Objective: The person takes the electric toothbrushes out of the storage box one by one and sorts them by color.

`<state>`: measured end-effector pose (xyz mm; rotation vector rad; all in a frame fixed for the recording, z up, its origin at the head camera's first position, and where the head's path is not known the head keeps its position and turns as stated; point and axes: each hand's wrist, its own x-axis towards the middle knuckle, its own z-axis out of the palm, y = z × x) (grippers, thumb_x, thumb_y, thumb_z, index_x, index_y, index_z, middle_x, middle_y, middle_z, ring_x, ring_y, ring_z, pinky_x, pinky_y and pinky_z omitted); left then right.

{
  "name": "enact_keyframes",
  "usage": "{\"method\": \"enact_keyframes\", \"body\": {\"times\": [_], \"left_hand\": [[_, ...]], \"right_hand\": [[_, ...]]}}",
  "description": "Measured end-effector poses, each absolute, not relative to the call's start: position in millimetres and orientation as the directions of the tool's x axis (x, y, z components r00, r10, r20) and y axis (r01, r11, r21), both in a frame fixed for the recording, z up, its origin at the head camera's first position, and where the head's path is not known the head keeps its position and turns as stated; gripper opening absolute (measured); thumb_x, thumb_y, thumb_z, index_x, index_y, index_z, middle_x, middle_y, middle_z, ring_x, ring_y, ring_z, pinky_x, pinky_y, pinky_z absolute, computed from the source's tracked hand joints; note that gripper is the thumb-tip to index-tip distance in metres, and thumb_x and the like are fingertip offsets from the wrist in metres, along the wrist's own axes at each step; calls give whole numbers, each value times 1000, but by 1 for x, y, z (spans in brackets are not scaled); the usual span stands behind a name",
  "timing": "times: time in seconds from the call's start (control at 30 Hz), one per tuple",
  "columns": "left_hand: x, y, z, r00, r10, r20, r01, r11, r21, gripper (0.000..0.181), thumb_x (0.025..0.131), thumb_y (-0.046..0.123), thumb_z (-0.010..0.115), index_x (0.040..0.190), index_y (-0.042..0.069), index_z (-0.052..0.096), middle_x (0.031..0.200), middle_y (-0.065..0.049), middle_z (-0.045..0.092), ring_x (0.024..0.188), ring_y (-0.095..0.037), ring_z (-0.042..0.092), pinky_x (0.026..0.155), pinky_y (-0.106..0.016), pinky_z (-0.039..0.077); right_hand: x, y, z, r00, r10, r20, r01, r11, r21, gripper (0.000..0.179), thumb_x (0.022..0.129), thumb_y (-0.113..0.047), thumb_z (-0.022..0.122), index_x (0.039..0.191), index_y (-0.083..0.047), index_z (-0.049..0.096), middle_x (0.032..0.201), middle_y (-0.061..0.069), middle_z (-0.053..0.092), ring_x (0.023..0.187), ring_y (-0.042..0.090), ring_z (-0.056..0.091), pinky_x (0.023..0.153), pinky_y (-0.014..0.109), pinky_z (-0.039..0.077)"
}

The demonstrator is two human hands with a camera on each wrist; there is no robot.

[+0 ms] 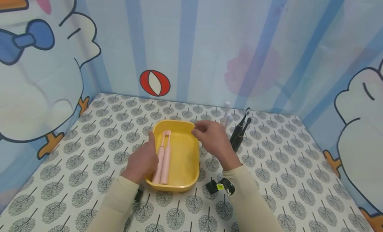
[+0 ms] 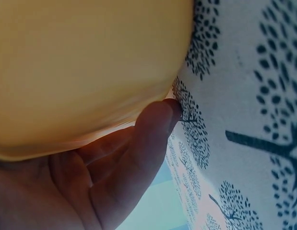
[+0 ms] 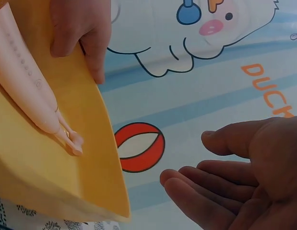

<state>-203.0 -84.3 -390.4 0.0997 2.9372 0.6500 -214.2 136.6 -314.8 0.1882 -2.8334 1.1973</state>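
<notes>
A yellow plastic bin stands on the patterned cloth in front of me. Two pink electric toothbrushes lie side by side along its left part, heads toward the far end. My left hand grips the bin's left wall; in the right wrist view that hand straddles the rim. Close by the far right corner of the bin is my right hand. Its fingers are loosely bent with nothing between them, and the right wrist view shows this hand apart from the rim.
Two black electric toothbrushes stand to the right of my right hand. Just behind that hand are white toothbrushes, partly hidden. The tree-print cloth covers the table, and a cartoon duck curtain hangs at the back and sides.
</notes>
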Motion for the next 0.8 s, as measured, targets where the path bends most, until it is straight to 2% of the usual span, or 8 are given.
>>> {"method": "enact_keyframes", "body": {"times": [0.23,0.47,0.6,0.7,0.8], "left_hand": [[-203,-84,-392,-990,98,-96,49,905,423,74,96,6,44,154,-1,-2,111,-18,62,71,-22,57,55,-35,47],[-202,-84,-393,-991,107,-74,65,901,429,72,98,8,43,154,-1,-2,119,-20,61,78,-25,60,59,-38,50],[-203,-85,-395,-992,103,-70,63,901,429,72,98,9,43,154,-1,-1,119,-19,61,77,-25,60,59,-37,50],[-204,-85,-396,-992,100,-72,60,902,426,72,99,10,43,154,-1,-1,119,-19,61,75,-23,59,59,-37,49],[-204,-86,-396,-992,103,-72,62,901,429,73,98,10,43,154,0,-3,120,-19,60,76,-23,59,60,-37,49]], "right_hand": [[-227,120,-318,-996,-93,-2,-66,714,-697,39,91,-27,66,126,-9,66,106,1,70,84,12,65,71,30,55],[-238,108,-326,-989,-134,-63,-58,742,-668,39,91,-24,67,126,-7,66,109,5,70,80,13,65,72,31,54],[-243,100,-331,-984,-152,-92,-57,759,-649,33,91,-23,68,119,-7,70,97,3,70,79,13,64,71,31,53],[-246,94,-332,-980,-162,-116,-55,777,-627,24,91,-23,68,107,-8,74,83,0,68,75,14,63,67,30,51],[-250,89,-333,-977,-159,-141,-38,785,-618,20,90,-23,69,98,-7,76,77,0,67,72,14,63,64,30,51]]}}
